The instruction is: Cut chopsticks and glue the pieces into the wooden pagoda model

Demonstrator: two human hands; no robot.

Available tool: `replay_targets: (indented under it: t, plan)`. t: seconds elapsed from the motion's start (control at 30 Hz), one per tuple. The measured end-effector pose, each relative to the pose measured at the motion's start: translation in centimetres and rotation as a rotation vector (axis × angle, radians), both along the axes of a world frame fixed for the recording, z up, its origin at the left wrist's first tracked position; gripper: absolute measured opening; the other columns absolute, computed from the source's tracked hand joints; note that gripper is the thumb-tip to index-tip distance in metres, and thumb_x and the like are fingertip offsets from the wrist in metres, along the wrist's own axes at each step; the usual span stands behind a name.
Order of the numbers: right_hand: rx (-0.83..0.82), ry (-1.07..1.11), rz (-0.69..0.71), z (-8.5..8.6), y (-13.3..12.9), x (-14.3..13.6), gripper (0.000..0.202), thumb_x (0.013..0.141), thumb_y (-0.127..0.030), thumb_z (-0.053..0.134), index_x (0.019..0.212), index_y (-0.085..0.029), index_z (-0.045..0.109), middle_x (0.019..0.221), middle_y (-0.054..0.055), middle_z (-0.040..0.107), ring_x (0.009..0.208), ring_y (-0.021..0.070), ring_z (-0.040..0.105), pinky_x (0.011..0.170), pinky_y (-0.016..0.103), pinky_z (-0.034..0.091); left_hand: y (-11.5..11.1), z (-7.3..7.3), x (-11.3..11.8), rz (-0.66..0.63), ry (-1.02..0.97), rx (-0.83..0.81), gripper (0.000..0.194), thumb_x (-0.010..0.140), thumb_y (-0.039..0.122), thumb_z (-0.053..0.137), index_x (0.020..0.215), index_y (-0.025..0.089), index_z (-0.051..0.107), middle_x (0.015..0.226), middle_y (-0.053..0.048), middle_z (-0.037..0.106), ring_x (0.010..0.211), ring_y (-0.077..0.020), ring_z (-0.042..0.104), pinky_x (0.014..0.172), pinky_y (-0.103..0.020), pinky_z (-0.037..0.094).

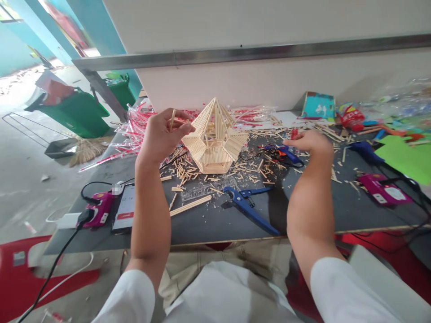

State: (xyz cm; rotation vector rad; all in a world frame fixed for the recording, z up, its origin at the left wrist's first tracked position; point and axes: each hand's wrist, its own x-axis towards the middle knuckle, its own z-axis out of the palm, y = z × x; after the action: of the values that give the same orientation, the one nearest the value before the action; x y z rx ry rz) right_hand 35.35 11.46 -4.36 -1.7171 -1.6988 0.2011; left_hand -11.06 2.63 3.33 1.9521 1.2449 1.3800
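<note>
A model pavilion of thin wooden sticks [213, 152], with a pointed roof and flared lower panels, stands mid-table. My left hand [164, 134] is at its left side, pinching a short wooden stick [173, 119] that points up. To the right of the model, my right hand [311, 142] hovers above scattered sticks, its fingers drawn together and partly hidden. Something red [294, 133] shows by its fingertips; I cannot tell whether it is held. Just below that hand lies a blue glue gun [286, 154]. A blue pipe cutter [251, 208] rests in front of the model.
Cut stick pieces [186, 172] litter the table, with longer sticks [191, 205] near the front. Red-and-clear plastic wrappers [134, 130] lie behind. Purple power sockets [101, 208] with cables and a phone [124, 208] are at left; another purple socket [384, 190] sits right.
</note>
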Motion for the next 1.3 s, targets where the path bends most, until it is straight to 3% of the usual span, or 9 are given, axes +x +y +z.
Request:
replay_targets:
  t: [0.07, 0.13, 0.2, 0.3, 0.4, 0.53, 0.73, 1.03, 1.3]
  plan:
    - [-0.005, 0.038, -0.073, 1.7, -1.2, -0.7, 0.019, 0.072, -0.03, 0.086, 0.073, -0.016, 0.073, 0.071, 0.012, 0.07, 0.072, 0.0236, 0.066, 0.077, 0.044, 0.049, -0.1, 0.1, 0.2, -0.035, 0.003, 0.0, 0.017, 0.088, 0.024, 0.069, 0.105, 0.022, 0.069, 0.086, -0.004, 0.076, 0.087, -0.0194, 0.077, 0.076, -0.032, 0.062]
    - [0.071, 0.076, 0.007, 3.9, -2.8, -2.5, 0.026, 0.082, -0.032, 0.079, 0.105, -0.019, 0.078, 0.099, 0.015, 0.077, 0.085, 0.0216, 0.07, 0.083, 0.041, 0.053, -0.2, 0.2, 0.6, -0.061, 0.017, -0.001, 0.016, 0.089, 0.025, 0.069, 0.104, 0.021, 0.069, 0.087, -0.004, 0.076, 0.087, -0.0194, 0.077, 0.077, -0.032, 0.062]
    - [0.204, 0.123, 0.126, 6.0, -4.7, -5.5, 0.029, 0.089, -0.034, 0.073, 0.115, -0.022, 0.076, 0.108, 0.012, 0.077, 0.091, 0.0193, 0.071, 0.084, 0.035, 0.055, -0.4, 0.4, 1.3, -0.076, 0.033, -0.019, 0.016, 0.089, 0.027, 0.07, 0.104, 0.021, 0.069, 0.087, -0.003, 0.077, 0.086, -0.0192, 0.077, 0.076, -0.032, 0.061]
    - [0.334, 0.199, 0.401, 8.5, -7.7, -11.1, 0.026, 0.09, -0.034, 0.075, 0.113, -0.023, 0.077, 0.104, 0.007, 0.078, 0.088, 0.0178, 0.073, 0.081, 0.033, 0.059, -0.9, 0.6, 2.5, -0.101, 0.039, -0.074, 0.017, 0.088, 0.029, 0.07, 0.102, 0.02, 0.066, 0.087, -0.003, 0.077, 0.082, -0.0181, 0.076, 0.07, -0.03, 0.06]
    - [0.325, 0.211, 0.688, 9.4, -9.7, -16.1, 0.027, 0.087, -0.029, 0.077, 0.114, -0.021, 0.076, 0.103, 0.004, 0.077, 0.086, 0.0164, 0.073, 0.082, 0.032, 0.061, -1.2, 0.7, 3.5, -0.159, 0.028, -0.118, 0.015, 0.088, 0.03, 0.071, 0.098, 0.02, 0.063, 0.089, -0.004, 0.077, 0.079, -0.0171, 0.075, 0.067, -0.03, 0.059]
    - [0.279, 0.081, 0.838, 8.6, -10.1, -19.6, 0.036, 0.09, -0.031, 0.076, 0.123, -0.02, 0.071, 0.114, 0.005, 0.073, 0.081, 0.0136, 0.068, 0.079, 0.03, 0.059, -1.2, 0.4, 3.9, -0.197, 0.041, -0.163, 0.019, 0.089, 0.031, 0.068, 0.104, 0.022, 0.062, 0.086, -0.003, 0.076, 0.075, -0.0159, 0.072, 0.066, -0.03, 0.059]
    - [0.288, 0.087, 0.83, 7.4, -9.4, -20.4, 0.03, 0.094, -0.035, 0.07, 0.119, -0.019, 0.07, 0.112, 0.005, 0.071, 0.073, 0.0112, 0.064, 0.072, 0.029, 0.056, -1.1, 0.2, 4.0, -0.209, 0.079, -0.229, 0.029, 0.09, 0.033, 0.068, 0.116, 0.024, 0.061, 0.084, -0.001, 0.072, 0.065, -0.0128, 0.066, 0.055, -0.027, 0.051]
    - [0.311, -0.066, 0.778, 7.5, -9.5, -20.6, 0.024, 0.096, -0.04, 0.065, 0.111, -0.021, 0.069, 0.111, 0.006, 0.07, 0.074, 0.0148, 0.063, 0.086, 0.036, 0.053, -0.9, 0.0, 4.0, -0.216, 0.106, -0.198, 0.02, 0.086, 0.03, 0.071, 0.102, 0.022, 0.062, 0.078, 0.0, 0.067, 0.074, -0.0159, 0.069, 0.063, -0.03, 0.054]
    - [0.324, -0.206, 0.568, 7.0, -8.3, -18.8, 0.023, 0.091, -0.035, 0.07, 0.111, -0.024, 0.073, 0.119, 0.009, 0.068, 0.092, 0.0256, 0.067, 0.089, 0.046, 0.052, -0.4, -0.6, 4.5, -0.004, 0.22, -0.048, 0.012, 0.086, 0.028, 0.066, 0.094, 0.02, 0.069, 0.066, -0.002, 0.07, 0.067, -0.0174, 0.065, 0.066, -0.034, 0.053]
